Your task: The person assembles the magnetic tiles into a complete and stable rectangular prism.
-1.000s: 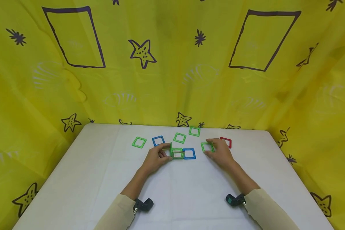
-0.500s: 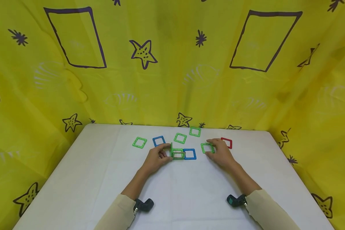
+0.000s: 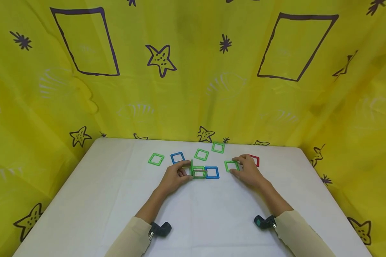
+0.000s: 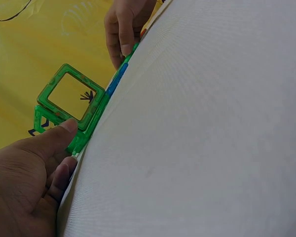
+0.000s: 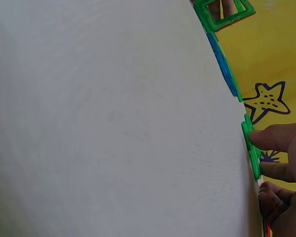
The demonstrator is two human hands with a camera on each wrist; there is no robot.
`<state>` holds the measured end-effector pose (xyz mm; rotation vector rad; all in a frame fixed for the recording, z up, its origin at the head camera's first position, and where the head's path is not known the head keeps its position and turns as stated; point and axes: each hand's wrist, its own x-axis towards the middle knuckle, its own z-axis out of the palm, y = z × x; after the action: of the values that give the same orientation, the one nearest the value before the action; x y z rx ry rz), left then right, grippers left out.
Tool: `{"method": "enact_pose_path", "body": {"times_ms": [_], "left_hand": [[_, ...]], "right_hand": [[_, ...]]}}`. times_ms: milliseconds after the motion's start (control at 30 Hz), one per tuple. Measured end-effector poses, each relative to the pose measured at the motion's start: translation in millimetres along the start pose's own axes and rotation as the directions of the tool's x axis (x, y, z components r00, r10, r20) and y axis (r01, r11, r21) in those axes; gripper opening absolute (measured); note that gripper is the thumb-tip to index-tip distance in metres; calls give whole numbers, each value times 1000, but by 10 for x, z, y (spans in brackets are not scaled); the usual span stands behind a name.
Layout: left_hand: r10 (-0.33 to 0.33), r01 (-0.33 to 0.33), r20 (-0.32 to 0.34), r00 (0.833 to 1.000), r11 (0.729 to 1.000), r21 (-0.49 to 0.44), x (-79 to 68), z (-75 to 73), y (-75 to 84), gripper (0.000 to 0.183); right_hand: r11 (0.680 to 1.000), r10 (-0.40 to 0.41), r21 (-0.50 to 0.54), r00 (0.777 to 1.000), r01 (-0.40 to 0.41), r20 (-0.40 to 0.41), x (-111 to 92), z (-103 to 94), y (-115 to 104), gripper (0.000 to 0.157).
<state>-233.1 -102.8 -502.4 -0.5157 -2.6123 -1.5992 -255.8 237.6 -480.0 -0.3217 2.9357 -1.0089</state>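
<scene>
My left hand (image 3: 173,177) grips an upright green magnetic tile (image 3: 191,167), an open square frame, at the left side of a small build. Another green magnetic tile (image 4: 84,79) stands up at the build's front, and the left thumb touches its lower corner in the left wrist view. Beneath them a green tile lies flat, with a blue magnetic tile (image 3: 218,172) edge to edge on its right. Farther right, my right hand (image 3: 248,170) pinches a separate green magnetic tile (image 5: 254,160) between thumb and finger, low at the white table. A gap separates it from the blue tile.
Loose green tiles (image 3: 201,159) (image 3: 218,152) (image 3: 156,164) lie toward the back of the white table (image 3: 193,214). A second blue tile (image 3: 177,153) is partly behind the left hand, and a red tile (image 3: 258,161) behind the right. A yellow patterned curtain (image 3: 186,96) surrounds the table.
Hardly anything differs. The right hand has shifted slightly and covers more of the red tile, still pinching the green tile. The left hand holds its place at the build.
</scene>
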Motion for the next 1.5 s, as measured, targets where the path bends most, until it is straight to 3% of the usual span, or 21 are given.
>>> {"method": "enact_pose_path", "body": {"times_ms": [267,700,1267,1500], "left_hand": [[31,-31,1,1000,999,-6,-17,-9,-20,54],[3,-3,3,1000,1000,-8,-24,4,-34,54],[17,-17,2,1000,1000,-12,-14,2,-40,54],[7,-7,3,1000,1000,-10,2,-1,-33,54]], "right_hand": [[999,16,36,1000,-15,-12,-1,41,34,51],[989,-29,147,998,36,-52,-21,49,30,57],[969,-75,222,984,111,-163,-62,36,-6,32],[965,-84,231,982,122,-167,-64,41,-35,21]]}}
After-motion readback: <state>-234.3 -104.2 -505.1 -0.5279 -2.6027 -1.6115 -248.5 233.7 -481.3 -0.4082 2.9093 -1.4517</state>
